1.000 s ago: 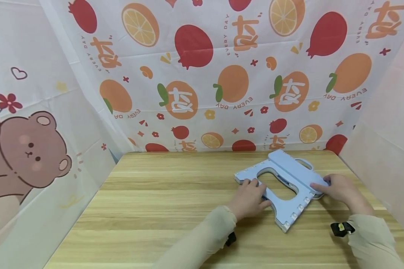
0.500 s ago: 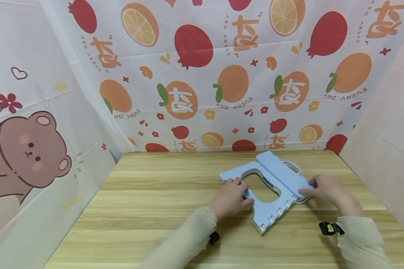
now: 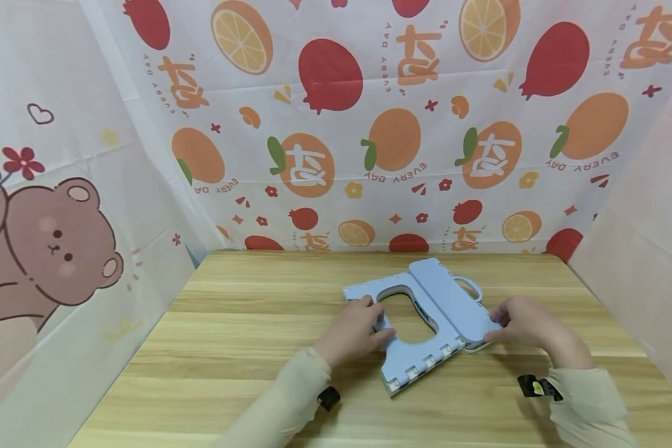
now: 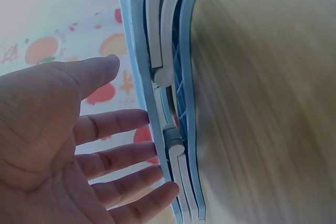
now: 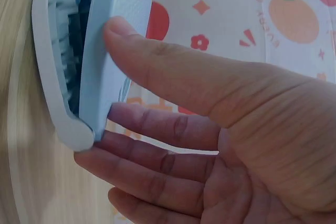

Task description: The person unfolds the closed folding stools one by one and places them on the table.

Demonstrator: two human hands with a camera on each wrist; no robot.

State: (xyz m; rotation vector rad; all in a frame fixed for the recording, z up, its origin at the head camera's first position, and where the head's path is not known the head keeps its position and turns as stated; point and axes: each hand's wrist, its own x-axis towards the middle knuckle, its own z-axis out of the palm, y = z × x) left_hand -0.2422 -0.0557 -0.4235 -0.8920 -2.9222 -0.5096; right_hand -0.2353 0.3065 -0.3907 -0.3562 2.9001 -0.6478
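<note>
A light blue folding step stool (image 3: 448, 297), folded flat with a carry handle (image 3: 470, 287) at its far side, lies slantwise on the wooden table. On its left part, my left hand (image 3: 350, 333) touches the edge. In the left wrist view the fingers (image 4: 118, 158) are nearly straight against the stool's blue edge, the thumb apart from it. My right hand (image 3: 529, 326) pinches the right end of the stool. There the thumb (image 5: 131, 51) lies on the blue panel and the fingertips reach the rounded white hinge (image 5: 79, 136).
The wooden table (image 3: 229, 348) extends to the left and in front of the stool. Behind it hangs a fruit-print curtain (image 3: 341, 149), with a bear-print curtain (image 3: 61, 242) at the left and a pale curtain (image 3: 649, 249) at the right.
The folding step stool has slid left across the table, and both hands have moved along with it. Its fold has stayed the same. The head view has shifted slightly.
</note>
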